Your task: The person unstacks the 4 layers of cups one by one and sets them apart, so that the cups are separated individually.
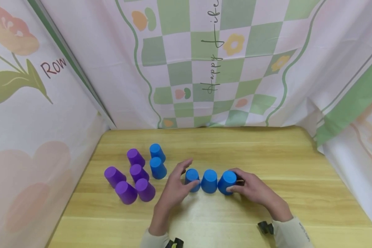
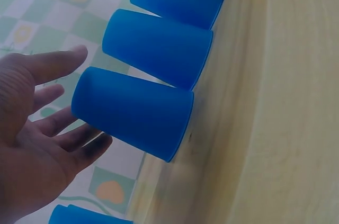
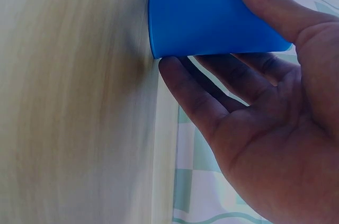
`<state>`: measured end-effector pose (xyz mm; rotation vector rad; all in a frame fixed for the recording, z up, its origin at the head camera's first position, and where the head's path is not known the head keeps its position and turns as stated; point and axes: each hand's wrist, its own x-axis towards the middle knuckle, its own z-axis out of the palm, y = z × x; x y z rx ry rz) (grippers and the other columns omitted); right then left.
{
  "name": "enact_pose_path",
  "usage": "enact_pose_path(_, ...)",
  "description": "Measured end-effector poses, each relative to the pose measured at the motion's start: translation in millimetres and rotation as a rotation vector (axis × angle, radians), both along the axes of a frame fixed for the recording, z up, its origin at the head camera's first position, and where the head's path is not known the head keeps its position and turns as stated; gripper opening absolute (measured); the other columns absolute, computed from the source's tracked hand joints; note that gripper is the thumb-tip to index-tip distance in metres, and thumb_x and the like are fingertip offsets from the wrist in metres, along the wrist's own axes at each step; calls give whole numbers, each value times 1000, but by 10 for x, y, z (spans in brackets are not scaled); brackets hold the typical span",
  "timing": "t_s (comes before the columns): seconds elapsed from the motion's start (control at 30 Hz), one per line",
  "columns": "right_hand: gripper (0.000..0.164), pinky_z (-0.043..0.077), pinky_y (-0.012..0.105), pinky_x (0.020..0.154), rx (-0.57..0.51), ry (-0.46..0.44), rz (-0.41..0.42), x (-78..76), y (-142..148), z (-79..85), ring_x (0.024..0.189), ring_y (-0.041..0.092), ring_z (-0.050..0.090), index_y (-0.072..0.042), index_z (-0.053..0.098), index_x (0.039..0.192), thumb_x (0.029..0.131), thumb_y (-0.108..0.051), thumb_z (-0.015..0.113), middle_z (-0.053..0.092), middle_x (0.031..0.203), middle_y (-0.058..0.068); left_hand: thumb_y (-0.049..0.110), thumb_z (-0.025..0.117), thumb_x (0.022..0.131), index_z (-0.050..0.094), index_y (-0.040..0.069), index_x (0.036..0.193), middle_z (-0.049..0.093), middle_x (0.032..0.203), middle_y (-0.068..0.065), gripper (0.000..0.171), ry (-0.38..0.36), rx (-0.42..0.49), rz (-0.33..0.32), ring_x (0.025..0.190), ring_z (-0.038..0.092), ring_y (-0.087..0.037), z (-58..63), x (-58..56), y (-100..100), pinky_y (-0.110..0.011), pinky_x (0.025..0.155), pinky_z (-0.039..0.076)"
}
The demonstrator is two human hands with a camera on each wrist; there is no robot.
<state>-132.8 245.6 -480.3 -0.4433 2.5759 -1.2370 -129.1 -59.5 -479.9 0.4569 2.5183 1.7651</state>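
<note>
Three blue cups stand upside down in a row before me, rims on the table. My right hand [image 1: 255, 188] grips the right-hand cup [image 1: 226, 181], thumb on its near side and fingers round the back. At the other end, my left hand [image 1: 175, 187] is spread loosely about the left-hand cup [image 1: 190, 176]. In the left wrist view its thumb [image 2: 58, 66] stands apart from the cup wall, while fingers reach behind the cup. Between these two sits the middle cup [image 1: 209, 182], close beside both neighbours and not held.
Left of my hands, several purple cups [image 1: 126, 193] stand upside down in a cluster. Two more blue cups [image 1: 158, 168] are beside them, one behind the other. A patterned cloth [image 1: 201, 103] hangs along the back edge of the wooden table [image 1: 220, 224].
</note>
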Motion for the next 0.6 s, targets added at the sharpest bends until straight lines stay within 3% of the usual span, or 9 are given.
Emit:
enact_pose_path(0.27,48,58,57,102,-9,3,11,-4,6,-1,119,31,67,-13,61,137,97,-33,77,71,126,8,16,78,97,44,20,159,52,159,-5,71,-37,-59,4,147,49,-30,-15,13,23,-53,120,44)
enact_pose_path(0.6,47,58,57,102,-19,11,16,-6,10,2,118,31,67,-14,62,136,96,-32,78,71,126,7,16,76,98,46,29,157,52,159,-1,68,-108,-74,16,150,47,-30,-45,19,31,-57,119,45)
